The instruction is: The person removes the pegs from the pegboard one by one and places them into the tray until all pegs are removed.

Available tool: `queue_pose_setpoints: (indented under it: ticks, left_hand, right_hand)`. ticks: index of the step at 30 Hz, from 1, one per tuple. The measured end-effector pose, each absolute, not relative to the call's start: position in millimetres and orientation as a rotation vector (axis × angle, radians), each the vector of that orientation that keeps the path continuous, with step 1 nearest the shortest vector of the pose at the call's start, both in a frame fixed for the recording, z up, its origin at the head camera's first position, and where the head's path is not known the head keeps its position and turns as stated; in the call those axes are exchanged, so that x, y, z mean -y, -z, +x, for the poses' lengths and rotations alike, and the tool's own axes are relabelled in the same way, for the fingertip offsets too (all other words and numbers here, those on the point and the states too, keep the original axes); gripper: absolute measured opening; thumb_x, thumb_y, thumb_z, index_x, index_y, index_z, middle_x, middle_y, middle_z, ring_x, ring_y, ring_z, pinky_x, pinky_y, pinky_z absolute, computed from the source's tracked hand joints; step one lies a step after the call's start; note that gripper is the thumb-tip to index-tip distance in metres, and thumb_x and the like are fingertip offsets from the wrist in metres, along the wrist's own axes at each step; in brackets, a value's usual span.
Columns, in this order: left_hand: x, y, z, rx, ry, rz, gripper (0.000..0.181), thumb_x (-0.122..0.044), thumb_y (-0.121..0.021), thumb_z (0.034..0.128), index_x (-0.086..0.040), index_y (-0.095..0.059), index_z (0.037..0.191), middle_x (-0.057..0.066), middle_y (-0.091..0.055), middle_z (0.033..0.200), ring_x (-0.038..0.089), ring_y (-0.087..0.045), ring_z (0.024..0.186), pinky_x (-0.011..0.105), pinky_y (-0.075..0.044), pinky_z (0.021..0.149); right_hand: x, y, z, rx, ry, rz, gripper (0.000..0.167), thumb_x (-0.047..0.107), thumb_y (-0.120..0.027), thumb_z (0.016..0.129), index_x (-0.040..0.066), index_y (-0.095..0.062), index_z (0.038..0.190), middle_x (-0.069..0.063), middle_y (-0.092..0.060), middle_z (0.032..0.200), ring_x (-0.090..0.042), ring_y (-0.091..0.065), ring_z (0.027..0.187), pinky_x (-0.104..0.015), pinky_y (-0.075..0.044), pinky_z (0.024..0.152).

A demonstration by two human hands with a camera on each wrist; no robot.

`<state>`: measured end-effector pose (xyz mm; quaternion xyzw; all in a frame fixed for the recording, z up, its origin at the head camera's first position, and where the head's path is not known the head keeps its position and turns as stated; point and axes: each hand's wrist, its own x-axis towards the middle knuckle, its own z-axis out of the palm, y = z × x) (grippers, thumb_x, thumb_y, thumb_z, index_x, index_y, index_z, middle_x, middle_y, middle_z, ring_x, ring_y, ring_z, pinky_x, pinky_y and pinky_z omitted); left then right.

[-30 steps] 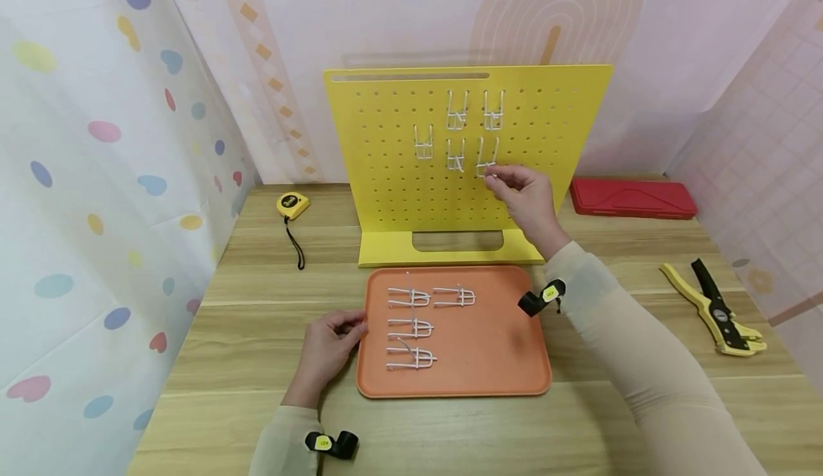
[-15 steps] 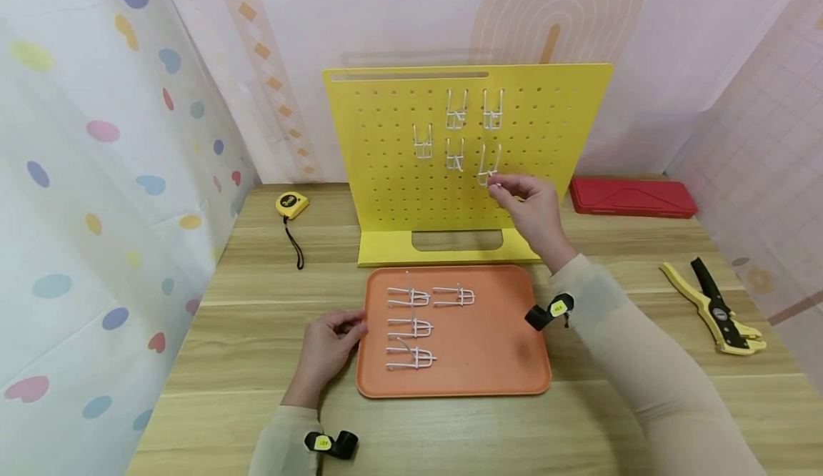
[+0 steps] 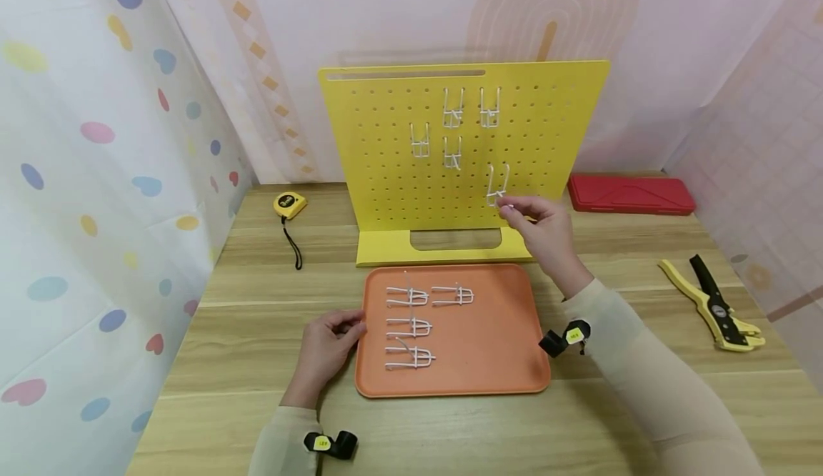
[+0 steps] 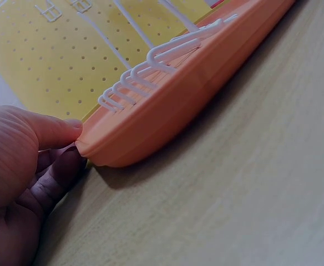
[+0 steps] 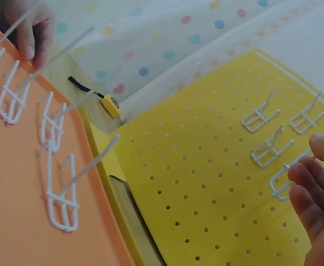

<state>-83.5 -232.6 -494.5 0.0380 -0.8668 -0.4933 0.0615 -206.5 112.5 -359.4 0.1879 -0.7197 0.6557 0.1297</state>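
My right hand [image 3: 548,236] pinches a white wire pegboard hook [image 3: 492,194] by its front end. That hook is tilted, its two prongs pointing up, in front of the lower right part of the yellow pegboard [image 3: 392,194]. Several similar hooks hang higher on the board, among them a top one [image 3: 453,109]. An orange tray [image 3: 491,347] lies before the board. My left hand [image 3: 326,347] grips its left rim between thumb and fingers, as the left wrist view [image 4: 76,130] confirms. Several hooks lie in the tray, one of them a separate hook [image 3: 455,295] to the right.
At the left lies a yellow tape measure [image 3: 289,205] with a black strap. A red case [image 3: 631,195] sits right of the pegboard. Yellow-and-black wire strippers [image 3: 715,308] lie at the far right of the wooden table [image 3: 244,362]. Patterned cloth [image 3: 411,11] hangs behind the board.
My right hand has carried the hook down and to the right, away from its place beside the other lower hooks. My left hand stays at the tray's rim.
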Motion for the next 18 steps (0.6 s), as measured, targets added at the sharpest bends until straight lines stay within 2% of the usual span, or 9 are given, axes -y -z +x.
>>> queue_pose_setpoints:
  ticks: [1,4,12,18]
  left_hand:
    - [233,495,-83,2.621,1.49,0.115,0.021,-0.011,-0.074,0.0856,-0.006,-0.074,0.106,0.005,-0.07,0.092,0.013,-0.062,0.078,0.02,-0.051,0.064]
    - [232,495,-83,2.625,1.486,0.13,0.021,-0.009,-0.074,0.0846,-0.007,-0.074,0.105,0.005,-0.07,0.09,0.014,-0.062,0.077,0.02,-0.051,0.064]
    - [232,495,-84,2.646,1.452,0.123,0.021,-0.012,-0.073,0.0864,-0.006,-0.074,0.106,0.005,-0.07,0.092,0.013,-0.062,0.079,0.02,-0.051,0.065]
    - [233,495,-84,2.629,1.479,0.136,0.021,-0.011,-0.074,0.0849,-0.007,-0.074,0.105,0.005,-0.07,0.092,0.014,-0.062,0.078,0.02,-0.051,0.065]
  right_hand:
    - [-114,360,-204,2.101,-1.91,0.537,0.019,-0.001,-0.067,0.088,-0.013,-0.068,0.103,-0.02,-0.07,0.1,-0.008,-0.066,0.081,-0.021,-0.053,0.071]
    - [-118,363,-194,2.128,-1.915,0.51,0.021,-0.002,-0.067,0.088,-0.014,-0.066,0.104,-0.021,-0.07,0.101,-0.007,-0.066,0.083,-0.02,-0.053,0.072]
    - [-130,374,-173,2.171,-1.888,0.505,0.017,-0.005,-0.067,0.087,-0.013,-0.068,0.101,-0.008,-0.073,0.094,-0.004,-0.066,0.082,-0.021,-0.054,0.073]
    - [-136,380,-159,2.226,-1.858,0.466,0.016,-0.004,-0.067,0.087,-0.011,-0.07,0.1,-0.018,-0.071,0.095,-0.008,-0.068,0.082,-0.022,-0.054,0.073]
